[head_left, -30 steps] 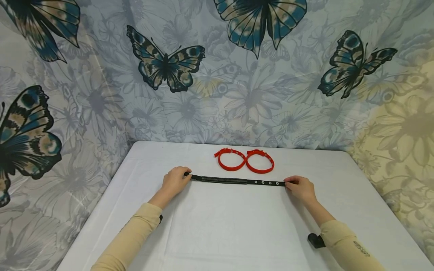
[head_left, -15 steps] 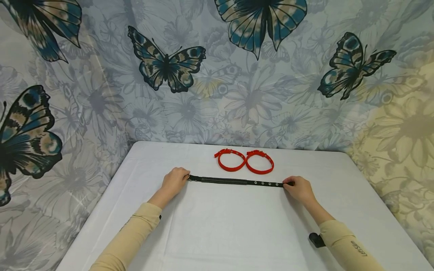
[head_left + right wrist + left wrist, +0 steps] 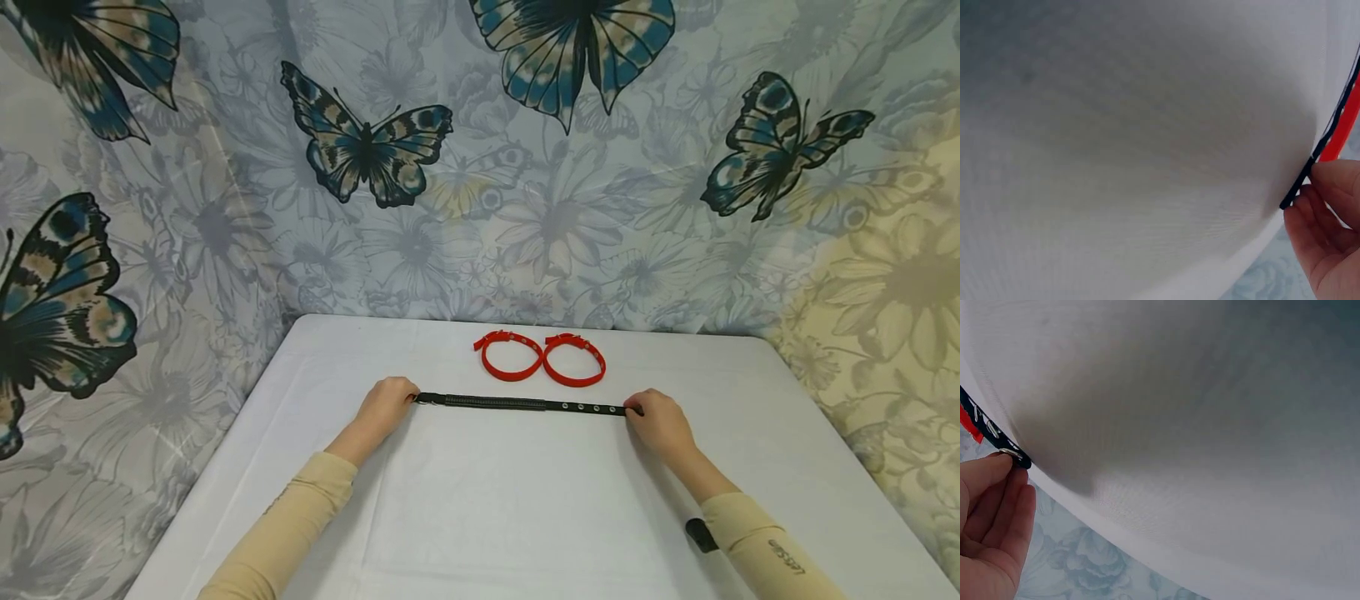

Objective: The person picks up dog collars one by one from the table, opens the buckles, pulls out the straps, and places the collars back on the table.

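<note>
A black collar with metal eyelets is stretched out straight from left to right, low over the white table. My left hand pinches its buckle end between thumb and fingers, and in the left wrist view metal rings show on the collar beside the thumb. At the eyelet end my right hand pinches the strap, the tip poking out past the fingers in the right wrist view. Just behind the strap lie two red collars, each buckled into a loop: a left one and a right one, side by side.
A white cloth covers the table. Butterfly-and-flower fabric hangs right behind its far edge and along both sides. A black wrist device sits under the right sleeve.
Both hands have drawn the black collar slightly toward me, the left hand coming down a little. Fingers have shifted over both of its ends. The red collars stay put.
</note>
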`<state>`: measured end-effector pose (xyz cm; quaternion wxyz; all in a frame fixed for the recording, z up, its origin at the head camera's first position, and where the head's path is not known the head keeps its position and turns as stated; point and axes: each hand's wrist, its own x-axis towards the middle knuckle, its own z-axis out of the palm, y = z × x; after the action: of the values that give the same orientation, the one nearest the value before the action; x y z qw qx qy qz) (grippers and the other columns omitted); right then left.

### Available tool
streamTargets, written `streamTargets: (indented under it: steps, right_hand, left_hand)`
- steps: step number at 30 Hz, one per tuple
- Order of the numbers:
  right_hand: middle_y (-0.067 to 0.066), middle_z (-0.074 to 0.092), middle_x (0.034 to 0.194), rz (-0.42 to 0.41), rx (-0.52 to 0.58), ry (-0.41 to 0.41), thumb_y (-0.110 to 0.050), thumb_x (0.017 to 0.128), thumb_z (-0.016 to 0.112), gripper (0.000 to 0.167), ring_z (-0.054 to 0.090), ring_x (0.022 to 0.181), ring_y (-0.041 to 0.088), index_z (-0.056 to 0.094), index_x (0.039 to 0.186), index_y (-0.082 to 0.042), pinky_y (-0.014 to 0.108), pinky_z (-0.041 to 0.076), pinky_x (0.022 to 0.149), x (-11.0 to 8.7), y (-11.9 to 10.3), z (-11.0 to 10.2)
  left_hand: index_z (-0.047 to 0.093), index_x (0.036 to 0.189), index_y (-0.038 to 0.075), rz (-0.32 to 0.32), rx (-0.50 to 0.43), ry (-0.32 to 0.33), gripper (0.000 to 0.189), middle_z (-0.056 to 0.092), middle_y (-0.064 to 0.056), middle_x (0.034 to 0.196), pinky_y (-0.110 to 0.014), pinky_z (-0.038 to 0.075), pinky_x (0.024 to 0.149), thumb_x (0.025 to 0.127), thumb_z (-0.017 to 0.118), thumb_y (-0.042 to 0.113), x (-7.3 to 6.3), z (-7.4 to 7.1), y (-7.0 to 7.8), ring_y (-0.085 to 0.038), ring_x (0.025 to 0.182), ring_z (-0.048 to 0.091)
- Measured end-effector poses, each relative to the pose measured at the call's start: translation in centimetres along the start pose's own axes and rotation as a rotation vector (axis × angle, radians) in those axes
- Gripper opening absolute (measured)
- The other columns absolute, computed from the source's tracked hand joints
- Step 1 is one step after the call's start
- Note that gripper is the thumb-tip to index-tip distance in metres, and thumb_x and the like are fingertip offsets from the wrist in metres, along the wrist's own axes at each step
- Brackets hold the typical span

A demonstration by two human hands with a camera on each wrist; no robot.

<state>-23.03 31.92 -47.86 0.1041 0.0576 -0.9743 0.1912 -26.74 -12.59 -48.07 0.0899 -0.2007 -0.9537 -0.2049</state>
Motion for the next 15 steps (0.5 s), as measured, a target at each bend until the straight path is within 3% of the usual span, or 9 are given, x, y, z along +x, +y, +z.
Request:
streamTargets:
  steps: [9,15]
  right_hand:
    - [0.014,0.064,0.083,-0.010,0.007,0.006,0.001,0.084,0.066,0.006,0.061,0.078,0.033,0.069,0.088,0.003,0.050,0.051,0.071,0.02,0.11,0.15]
    - [0.016,0.065,0.084,-0.025,0.015,0.046,-0.001,0.084,0.066,0.008,0.061,0.081,0.034,0.069,0.089,0.005,0.051,0.051,0.073,-0.26,-0.26,0.31]
  left_hand:
    - [0.077,0.088,0.006,0.031,0.029,0.018,0.013,0.072,-0.010,0.089,-0.038,0.056,0.071,0.084,0.069,-0.004,-0.26,0.27,-0.22,-0.026,0.083,0.068]
    - [0.075,0.093,0.007,0.068,0.095,0.090,0.009,0.071,-0.007,0.095,-0.038,0.056,0.071,0.085,0.073,0.009,-0.64,0.56,0.08,-0.026,0.087,0.066]
